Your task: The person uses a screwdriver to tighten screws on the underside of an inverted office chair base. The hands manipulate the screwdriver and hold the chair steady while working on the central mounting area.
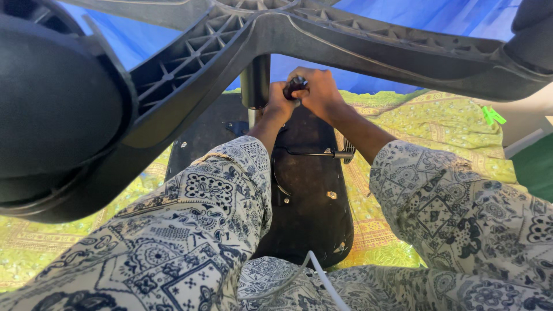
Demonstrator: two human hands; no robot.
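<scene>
Between both hands, the small dark round knob (pixel 296 85) sits; right hand (pixel 320 92) wraps it; left hand (pixel 280 103) pinches alongside; grey metal column (pixel 255 80) stands just left.

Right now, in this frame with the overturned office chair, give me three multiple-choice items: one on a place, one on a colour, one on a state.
1. Where are both hands?
A. On a caster wheel
B. At the dark knob beside the chair's central column
C. On the cloth

2. What colour is the cloth under the chair?
A. Yellow-green
B. Red
C. White

3. How does the chair lie?
A. Upright
B. Seat down, star base up
C. In separate pieces

Key: 1 B, the left hand and right hand close round the dark knob next to the column. 2 A, the cloth is yellow-green. 3 B, the seat underside faces up and the star base rises towards the camera.
</scene>
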